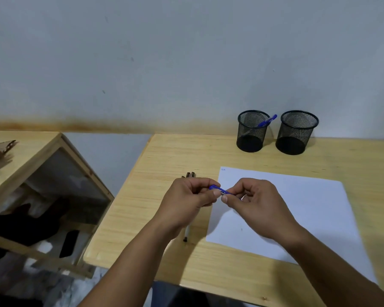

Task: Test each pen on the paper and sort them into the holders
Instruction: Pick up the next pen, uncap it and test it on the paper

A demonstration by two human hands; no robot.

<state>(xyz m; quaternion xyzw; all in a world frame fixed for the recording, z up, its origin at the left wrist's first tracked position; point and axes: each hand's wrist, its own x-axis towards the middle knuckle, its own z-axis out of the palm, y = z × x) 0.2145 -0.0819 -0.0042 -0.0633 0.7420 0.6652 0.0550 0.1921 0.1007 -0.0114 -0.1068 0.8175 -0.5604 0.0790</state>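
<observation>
**Fingertips pinch a blue pen between both hands**

Fingertips [216, 192] of our left hand [184, 200] and right hand [256, 201] meet at the middle of the frame, pinching a blue pen [218, 189] between them; the left thumb and forefinger close on its blue cap end, the right thumb and forefinger on the part next to it. Our remaining fingers curl loosely into the palms.

We hold it above the wooden desk [164, 156], which fills the lower right of the frame. On it, right of centre, lies the white paper [308, 207], with a tiny blue mark [223, 169] in its upper left corner; our right hand hangs over its left part. Left of the desk, in the lower left of the frame, we see a wooden cabinet [31, 151] with dark clutter inside.

At the desk's far edge, upper right of centre, two black mesh holders stand just beside each other: the left holder [252, 131] has a blue pen [267, 121] leaning inside it, the right holder [296, 132] shows none.

Smallest, a few loose pens [190, 175] lie under our left hand, dark tips above the knuckles, one end [186, 234] below the wrist.
</observation>
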